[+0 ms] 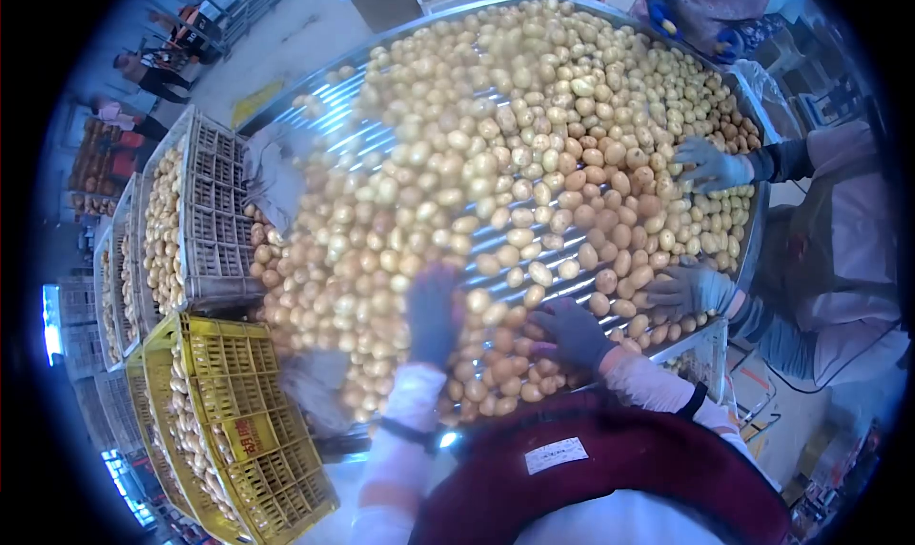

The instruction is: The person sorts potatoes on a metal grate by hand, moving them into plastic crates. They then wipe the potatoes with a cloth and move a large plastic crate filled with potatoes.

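Potatoes [400,221] lie in a thick layer across a metal roller table [348,116]. Both of my hands wear dark grey gloves. My left hand [434,314] is over the potatoes at the near side, smeared by motion, so its fingers cannot be read. To its right, my right hand [572,331] rests on the potatoes with fingers spread, touching several and gripping none that I can see. Bare rollers [558,264] show through between the potatoes just beyond my hands.
A co-worker's gloved hands [713,166] reach onto the potatoes from the right; another person [715,11] stands at the far side. At left are a yellow crate [253,393] and grey crates [217,211] of potatoes. Grey cloth [276,173] hangs at the table's left edge.
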### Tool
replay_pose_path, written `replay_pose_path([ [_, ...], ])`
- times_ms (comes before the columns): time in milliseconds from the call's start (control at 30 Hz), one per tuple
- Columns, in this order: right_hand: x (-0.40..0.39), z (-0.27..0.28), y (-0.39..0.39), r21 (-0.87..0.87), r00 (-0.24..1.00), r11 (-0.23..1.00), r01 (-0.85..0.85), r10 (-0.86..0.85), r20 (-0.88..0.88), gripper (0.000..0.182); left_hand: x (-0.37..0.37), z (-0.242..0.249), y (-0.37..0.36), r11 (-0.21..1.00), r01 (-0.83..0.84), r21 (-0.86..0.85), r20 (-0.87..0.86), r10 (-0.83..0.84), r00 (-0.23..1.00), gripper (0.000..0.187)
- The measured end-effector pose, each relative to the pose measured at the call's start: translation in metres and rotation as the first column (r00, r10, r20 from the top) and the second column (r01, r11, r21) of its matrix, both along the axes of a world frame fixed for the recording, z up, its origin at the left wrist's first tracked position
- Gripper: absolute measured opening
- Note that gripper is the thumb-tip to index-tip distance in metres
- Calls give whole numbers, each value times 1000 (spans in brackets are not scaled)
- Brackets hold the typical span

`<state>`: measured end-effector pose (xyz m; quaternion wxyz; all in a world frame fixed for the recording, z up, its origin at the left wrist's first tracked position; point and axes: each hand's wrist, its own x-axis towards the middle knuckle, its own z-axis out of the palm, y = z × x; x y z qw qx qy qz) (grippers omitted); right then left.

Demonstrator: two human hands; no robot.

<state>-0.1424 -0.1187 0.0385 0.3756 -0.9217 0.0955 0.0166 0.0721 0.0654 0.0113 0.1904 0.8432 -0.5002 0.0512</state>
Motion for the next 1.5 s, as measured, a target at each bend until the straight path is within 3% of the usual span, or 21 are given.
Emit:
replay_pose_path([
  [133,-1,-1,-1,-32,995,999,-3,0,-96,45,16,-2,-40,985,-7,172,-83,21,996,54],
  [200,-1,-4,-2,-6,980,999,-34,32,-198,44,12,6,-45,991,59,116,-16,-57,998,50],
  [233,-8,-19,0,108,995,994,20,-8,-104,42,9,11,-47,993,89,82,26,-91,995,48],
  [300,-15,-45,4,-27,994,1000,-1,4,113,40,12,-46,-42,997,55,-54,-39,-58,998,42],
  [333,-14,-37,3,124,997,992,17,-8,-72,40,8,-50,-38,999,36,35,-19,-35,999,39],
  [367,-17,-33,3,9,1000,1000,-22,22,6,42,5,-48,-36,998,22,66,1,-22,1000,36],
  [467,-26,-50,-2,289,997,954,76,-81,3,46,-3,-50,-19,995,24,100,25,-27,999,36],
  [533,-32,-23,5,607,962,751,260,-255,-96,49,8,-88,2,991,109,79,188,-122,975,42],
  [633,-30,-25,-1,697,896,628,345,-441,-46,50,-14,-69,-4,992,-1,-126,-146,-18,989,46],
  [700,-28,-30,-6,763,874,516,390,-468,-130,48,-28,-58,-9,995,-24,-99,-171,6,985,54],
  [733,-29,-30,-3,674,903,679,293,-428,39,48,-35,-52,-9,996,-34,-84,-184,18,983,58],
  [767,-31,-30,1,544,915,816,197,-352,198,48,-43,-46,-7,999,-37,-6,-157,35,987,59],
  [867,-25,-68,7,580,905,805,126,-333,266,44,-55,-28,-8,990,-58,132,-92,70,993,61],
  [933,-19,-108,7,715,910,683,147,-377,172,41,-53,-34,-5,989,-66,133,-89,78,993,60],
  [1033,-18,-93,11,825,910,546,144,-400,106,39,-61,-23,-15,978,-130,166,403,53,914,38],
  [1067,-16,-84,10,841,910,525,129,-401,110,38,-67,-14,-23,994,38,-98,18,-37,999,45],
  [1133,-18,-70,18,858,917,501,116,-385,101,39,-104,15,-35,903,131,-410,-409,-311,858,55],
  [1200,-21,-59,26,862,918,493,116,-384,96,40,-133,54,-51,880,349,-321,-410,-462,786,53],
  [1300,-27,-45,31,890,887,434,137,-454,85,42,-161,32,-68,797,396,-456,-6,-448,894,53],
  [1367,-29,-31,33,928,841,345,138,-535,73,43,-154,79,-59,842,397,-365,-59,-446,893,53],
  [1500,-40,-8,34,989,686,119,84,-727,29,45,-156,98,-57,821,431,-374,22,-456,889,53],
])
